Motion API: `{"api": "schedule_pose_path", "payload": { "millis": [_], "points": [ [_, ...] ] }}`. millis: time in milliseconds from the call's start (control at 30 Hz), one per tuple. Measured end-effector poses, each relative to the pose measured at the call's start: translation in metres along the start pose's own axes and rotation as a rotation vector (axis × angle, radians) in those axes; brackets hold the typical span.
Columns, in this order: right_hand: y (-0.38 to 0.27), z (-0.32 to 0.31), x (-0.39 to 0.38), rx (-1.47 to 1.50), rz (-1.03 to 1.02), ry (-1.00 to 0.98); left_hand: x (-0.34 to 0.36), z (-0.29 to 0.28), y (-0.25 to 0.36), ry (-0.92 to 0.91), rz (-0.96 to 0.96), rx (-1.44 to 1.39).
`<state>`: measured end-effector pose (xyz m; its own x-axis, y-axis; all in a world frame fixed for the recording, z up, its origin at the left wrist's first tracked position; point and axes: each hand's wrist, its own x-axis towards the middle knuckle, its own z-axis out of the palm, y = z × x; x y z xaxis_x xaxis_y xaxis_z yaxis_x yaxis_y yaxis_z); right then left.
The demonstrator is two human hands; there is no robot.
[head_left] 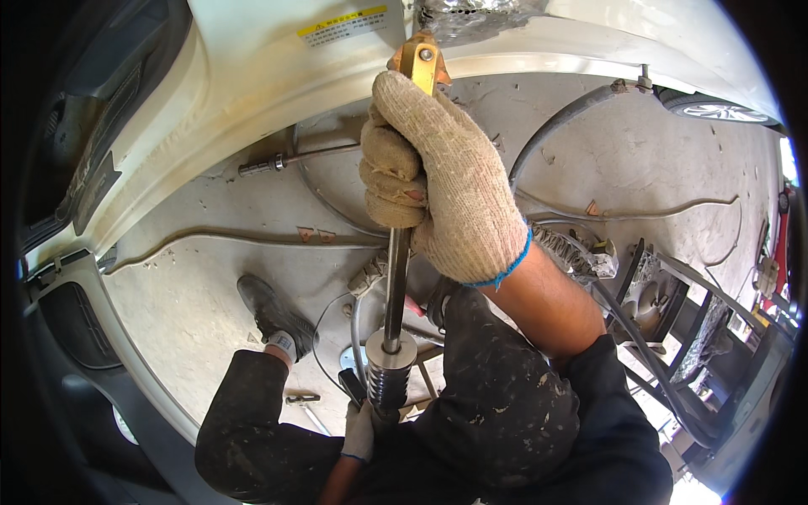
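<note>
Right hand: the right hand (438, 181), in a tan knitted work glove with a blue cuff edge, is wrapped fully around the upper part of a long dark steel rod (396, 286); fingers curl to the left of the rod, the back of the glove faces the camera.
Left hand: the left hand (360, 431), in a pale glove, sits low in the view, closed around the ribbed dark handle (386, 389) at the rod's lower end; only part of the hand shows.
Tool: the rod runs nearly upright through the middle of the view. A polished cylindrical steel sliding weight (391, 348) sits on it just above the ribbed handle, well below the right hand.
Tool tip: a brass-coloured flat metal head with a bolt (421, 61) rises out of the top of the right fist and meets the lower edge of the cream-white car body panel (278, 76).
Body panel: it curves across the top of the view; a yellow rectangular label (342, 25) is stuck on it left of the tool tip.
Ground: a pale stained concrete floor (202, 303) lies beneath, crossed by a dark hose (564, 122) and thin cables.
Person: dark paint-flecked trousers (497, 412) and a black shoe (273, 311) on the floor, left of the rod.
Surroundings: a black metal frame stand (673, 337) at the right.
</note>
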<state>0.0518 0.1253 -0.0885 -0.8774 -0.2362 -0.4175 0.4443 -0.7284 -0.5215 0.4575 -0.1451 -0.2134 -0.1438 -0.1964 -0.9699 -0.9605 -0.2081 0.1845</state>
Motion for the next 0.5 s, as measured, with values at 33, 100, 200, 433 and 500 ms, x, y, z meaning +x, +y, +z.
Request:
{"api": "schedule_pose_path", "payload": {
  "millis": [33,100,200,433,500],
  "points": [
    [0.0,0.0005,0.0001,-0.001,0.002,0.005,0.0015,-0.0012,-0.0018,0.007,0.006,0.01],
    [-0.0004,0.0012,-0.0002,0.009,0.006,0.003,0.0053,-0.0039,-0.0076,0.019,0.017,0.032],
    [-0.0003,-0.0001,-0.0008,0.012,-0.01,-0.012,0.0057,-0.0055,-0.0106,0.009,0.033,0.022],
    [-0.0002,0.0015,-0.0019,0.004,-0.022,0.005,0.0037,-0.0035,-0.0072,0.009,0.039,-0.003],
    [0.0005,-0.0002,-0.0014,0.012,-0.021,-0.017,0.0021,-0.0017,-0.0043,0.019,0.017,-0.018]
  ]
}}
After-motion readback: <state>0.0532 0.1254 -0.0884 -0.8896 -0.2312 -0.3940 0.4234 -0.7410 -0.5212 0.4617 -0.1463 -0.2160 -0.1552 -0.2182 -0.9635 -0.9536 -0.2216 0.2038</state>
